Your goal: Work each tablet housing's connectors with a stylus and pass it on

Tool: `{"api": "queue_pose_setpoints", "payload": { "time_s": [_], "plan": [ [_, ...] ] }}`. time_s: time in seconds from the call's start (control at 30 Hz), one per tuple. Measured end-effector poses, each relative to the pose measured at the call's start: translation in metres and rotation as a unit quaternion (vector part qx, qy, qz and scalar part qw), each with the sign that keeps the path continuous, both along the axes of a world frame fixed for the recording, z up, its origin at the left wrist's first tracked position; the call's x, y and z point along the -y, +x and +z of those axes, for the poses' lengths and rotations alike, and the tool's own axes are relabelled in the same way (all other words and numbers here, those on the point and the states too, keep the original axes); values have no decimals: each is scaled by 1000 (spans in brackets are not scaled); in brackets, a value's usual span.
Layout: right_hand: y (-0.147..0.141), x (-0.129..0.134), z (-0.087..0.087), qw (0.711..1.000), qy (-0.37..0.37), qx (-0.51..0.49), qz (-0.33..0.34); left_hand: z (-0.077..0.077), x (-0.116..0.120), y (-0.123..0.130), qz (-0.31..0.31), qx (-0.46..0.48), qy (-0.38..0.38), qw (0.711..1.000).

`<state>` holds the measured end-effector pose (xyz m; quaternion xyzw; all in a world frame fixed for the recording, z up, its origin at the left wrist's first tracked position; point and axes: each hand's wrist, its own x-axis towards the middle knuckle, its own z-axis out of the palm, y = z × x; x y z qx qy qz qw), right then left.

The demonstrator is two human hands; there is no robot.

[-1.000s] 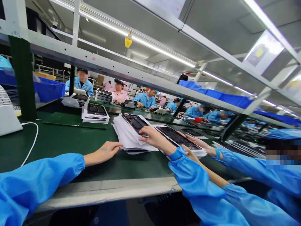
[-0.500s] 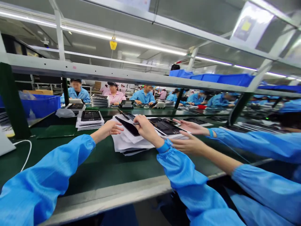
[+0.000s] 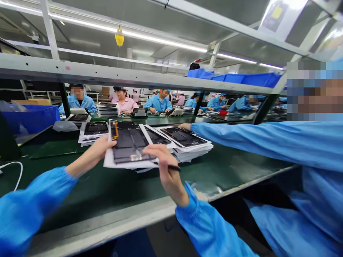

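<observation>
Black-panelled stack [image 3: 93, 134]: resting on the green bench [image 3: 227, 167], beyond the left hand.
Left hand [image 3: 92, 151]: gripping the edge, lifting a black panel [image 3: 128, 144] on its white sheet.
Right hand [image 3: 167, 175]: pinching a black pen [image 3: 174, 167] below the panel.
Co-worker's hand [image 3: 185, 126]: reaching over the right stack [image 3: 187, 151].

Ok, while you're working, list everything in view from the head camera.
Dark panel on white sheet: 1, black with an orange strip, held between both hands.
Stacks of dark panels on white sheets: 3, black and white, one right of the hands, one left, one farther along the bench.
Workbench: 1, green, under the stacks.
Cable: 1, white, at lower left.
Crates: several, blue, one at left, others on the overhead shelf.
Co-worker's arm: 1, blue sleeve, reaching in from the right.
Pen: 1, black, in the right hand.
Left hand: 1, bare, blue sleeve, on the sheet's left edge.
Right hand: 1, bare, blue sleeve, at the sheet's lower edge.
</observation>
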<state>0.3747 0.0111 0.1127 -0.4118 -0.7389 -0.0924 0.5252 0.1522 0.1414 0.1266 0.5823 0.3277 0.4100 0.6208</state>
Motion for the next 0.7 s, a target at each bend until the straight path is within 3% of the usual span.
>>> {"api": "queue_pose_setpoints", "payload": {
  "time_s": [0.1, 0.2, 0.3, 0.4, 0.47, 0.53, 0.63, 0.7],
  "plan": [
    [-17, 37, -22, 991, -78, -50, 95, -28, 42, -71, 25, -17, -46, 998],
    [-37, 46, -49, 967, -160, -133, 146, -59, 78, -104, 60, -58, -119, 989],
    [-54, 42, -70, 957, -200, -186, 98, -78, 92, -105, 62, -100, -113, 987],
    [-65, 40, -82, 938, -254, -234, 26, -89, 83, -109, 62, -154, -137, 977],
    [-69, 42, -84, 922, -301, -243, -18, -91, 80, -121, 20, -213, -118, 970],
    [-71, 46, -83, 912, -343, -224, -32, -90, 86, -135, -2, -323, -2, 947],
    [-72, 53, -86, 901, -387, -194, 5, -91, 109, -151, 55, -465, 260, 845],
    [-74, 57, -91, 887, -409, -209, 49, -95, 129, -154, 63, -470, 400, 784]
  ]
}}
